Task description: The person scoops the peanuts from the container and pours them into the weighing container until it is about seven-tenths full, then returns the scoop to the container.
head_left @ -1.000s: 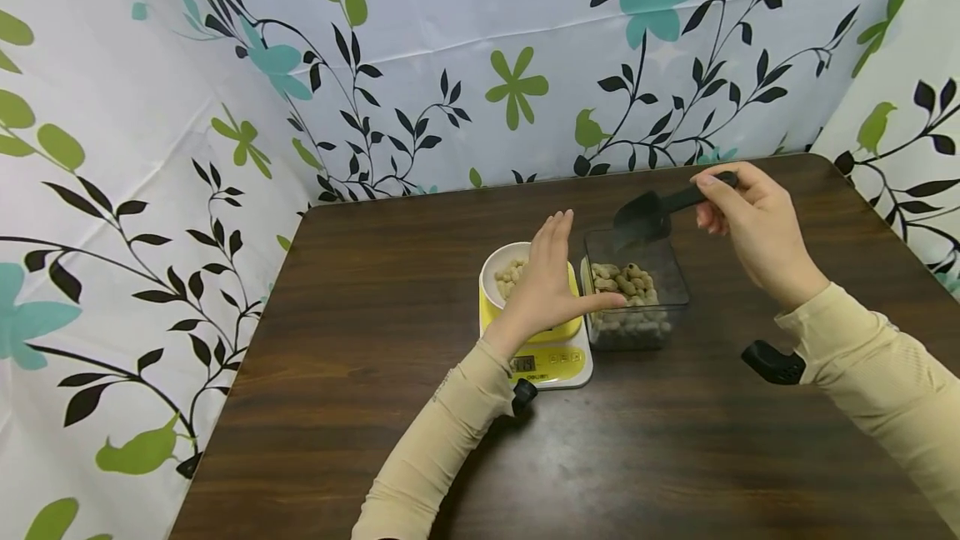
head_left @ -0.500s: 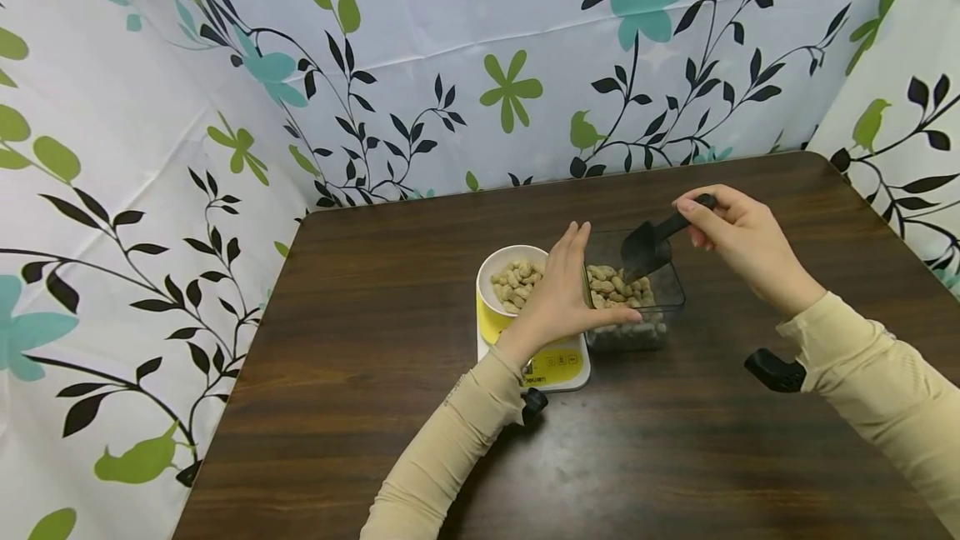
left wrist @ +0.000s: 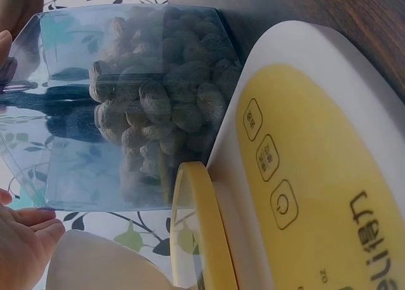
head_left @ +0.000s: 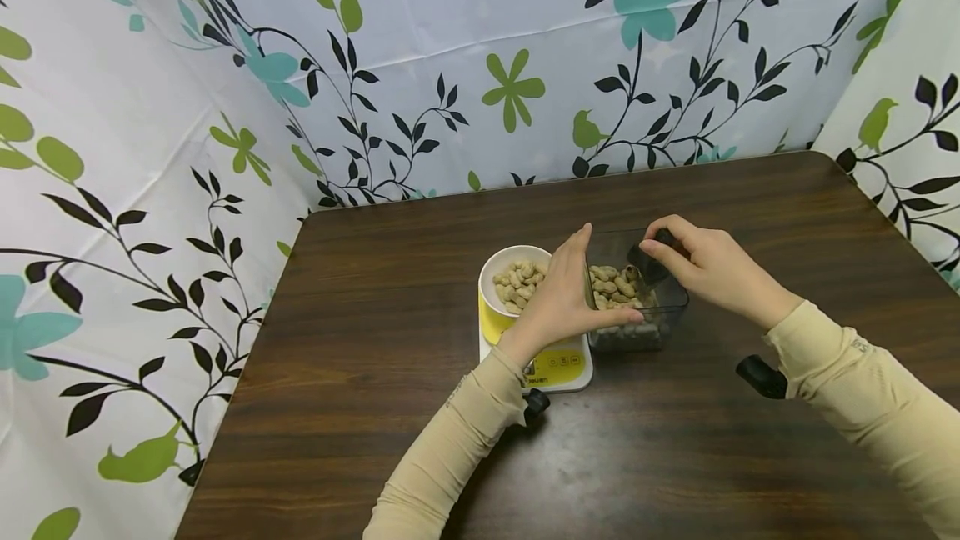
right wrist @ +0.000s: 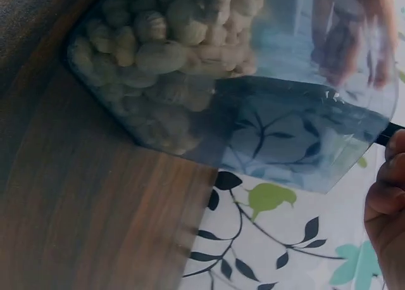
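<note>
My right hand (head_left: 705,265) grips the handle of a black scoop (head_left: 651,263), whose blade is down inside a clear rectangular container (head_left: 686,298). Unshelled peanuts (head_left: 611,283) fill the lower part of that container. In the right wrist view the scoop's dark blade (right wrist: 272,116) shows through the wall, reaching the peanuts. My left hand (head_left: 553,302) is spread at the container's near left corner, fingers straight along its left side and thumb across the front rim. Left of it, a white bowl (head_left: 487,288) holds more peanuts (head_left: 516,285).
The bowl sits on a yellow and white kitchen scale (head_left: 573,367), directly left of the container; my left forearm covers part of its display. Everything stands on a dark wooden table (head_left: 375,315). Patterned cloth (head_left: 420,15) hangs behind and at both sides.
My right hand has come down and left, lowering the scoop from above the container into the peanuts. My left hand has moved slightly right, onto the container's edge.
</note>
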`<control>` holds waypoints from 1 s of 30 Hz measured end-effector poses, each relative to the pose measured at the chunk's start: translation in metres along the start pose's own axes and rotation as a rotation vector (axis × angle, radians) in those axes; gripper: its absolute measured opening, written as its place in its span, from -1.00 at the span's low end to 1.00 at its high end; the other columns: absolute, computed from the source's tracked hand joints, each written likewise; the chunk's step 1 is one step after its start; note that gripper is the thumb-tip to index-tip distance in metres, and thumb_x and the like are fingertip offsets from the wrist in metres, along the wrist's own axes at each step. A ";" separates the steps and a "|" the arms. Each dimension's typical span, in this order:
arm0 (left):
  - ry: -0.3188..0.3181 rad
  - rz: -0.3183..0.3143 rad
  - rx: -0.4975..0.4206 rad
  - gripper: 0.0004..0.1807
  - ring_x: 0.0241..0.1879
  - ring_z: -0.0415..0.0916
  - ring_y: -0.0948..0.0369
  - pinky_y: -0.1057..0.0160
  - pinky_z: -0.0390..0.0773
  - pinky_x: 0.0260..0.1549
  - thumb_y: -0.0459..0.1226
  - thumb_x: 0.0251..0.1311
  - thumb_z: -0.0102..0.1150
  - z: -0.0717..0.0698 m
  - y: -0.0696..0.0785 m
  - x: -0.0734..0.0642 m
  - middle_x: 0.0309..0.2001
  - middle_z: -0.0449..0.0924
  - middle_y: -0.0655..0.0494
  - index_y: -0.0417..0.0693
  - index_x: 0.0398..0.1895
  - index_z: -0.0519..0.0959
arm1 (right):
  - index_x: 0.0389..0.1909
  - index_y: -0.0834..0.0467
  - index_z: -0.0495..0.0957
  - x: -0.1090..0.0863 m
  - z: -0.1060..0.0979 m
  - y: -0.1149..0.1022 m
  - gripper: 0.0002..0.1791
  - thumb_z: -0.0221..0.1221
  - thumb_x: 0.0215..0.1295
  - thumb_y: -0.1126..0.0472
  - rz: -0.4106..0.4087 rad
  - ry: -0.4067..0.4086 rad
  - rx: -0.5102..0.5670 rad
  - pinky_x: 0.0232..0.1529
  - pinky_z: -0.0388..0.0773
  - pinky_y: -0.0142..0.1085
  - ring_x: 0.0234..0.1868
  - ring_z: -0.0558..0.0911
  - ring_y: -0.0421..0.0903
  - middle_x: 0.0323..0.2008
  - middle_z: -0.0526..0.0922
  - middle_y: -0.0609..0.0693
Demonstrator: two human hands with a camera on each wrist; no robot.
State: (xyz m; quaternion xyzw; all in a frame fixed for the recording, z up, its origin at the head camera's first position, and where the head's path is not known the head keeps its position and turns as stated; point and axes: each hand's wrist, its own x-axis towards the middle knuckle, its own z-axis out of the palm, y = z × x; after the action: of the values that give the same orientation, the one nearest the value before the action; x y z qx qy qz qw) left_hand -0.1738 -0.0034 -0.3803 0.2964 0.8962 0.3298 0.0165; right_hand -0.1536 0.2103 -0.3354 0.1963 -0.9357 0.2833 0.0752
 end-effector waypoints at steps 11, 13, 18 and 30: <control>-0.004 -0.006 0.009 0.31 0.48 -0.15 0.08 0.03 0.16 0.36 0.28 -0.17 0.30 0.000 0.000 -0.001 0.49 -0.18 0.06 0.15 0.48 -0.38 | -0.07 0.05 0.45 0.002 0.006 0.014 -0.75 0.00 0.39 0.01 0.084 0.050 0.088 -0.65 0.24 -0.34 -0.71 0.27 -0.21 -0.56 0.44 -0.04; -0.005 -0.003 0.017 0.32 0.47 -0.15 0.08 0.03 0.17 0.35 0.28 -0.17 0.30 0.000 0.000 -0.001 0.49 -0.17 0.05 0.14 0.48 -0.39 | -0.08 0.04 0.45 0.002 0.009 0.016 -0.76 0.01 0.38 0.00 0.092 0.078 0.103 -0.65 0.24 -0.34 -0.72 0.26 -0.21 -0.54 0.45 -0.06; -0.006 0.001 0.026 0.32 0.47 -0.14 0.06 0.02 0.17 0.35 0.27 -0.17 0.30 0.000 0.000 -0.001 0.49 -0.16 0.03 0.12 0.48 -0.37 | -0.13 0.06 0.46 0.001 0.016 0.019 -0.78 0.05 0.36 0.01 0.092 0.142 0.127 -0.62 0.26 -0.36 -0.68 0.31 -0.23 -0.55 0.47 -0.07; -0.010 0.001 0.034 0.31 0.48 -0.16 0.07 0.01 0.16 0.36 0.28 -0.16 0.29 0.001 0.000 0.000 0.49 -0.18 0.06 0.14 0.48 -0.38 | -0.06 0.09 0.41 -0.001 0.017 0.022 -0.70 -0.07 0.42 -0.02 0.157 0.071 0.194 -0.58 0.27 -0.33 -0.65 0.33 -0.18 -0.47 0.48 0.04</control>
State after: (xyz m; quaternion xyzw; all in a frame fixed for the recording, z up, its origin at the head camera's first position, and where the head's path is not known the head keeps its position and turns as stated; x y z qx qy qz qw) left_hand -0.1736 -0.0032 -0.3811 0.2987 0.9014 0.3130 0.0157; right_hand -0.1624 0.2177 -0.3603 0.1186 -0.9131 0.3845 0.0664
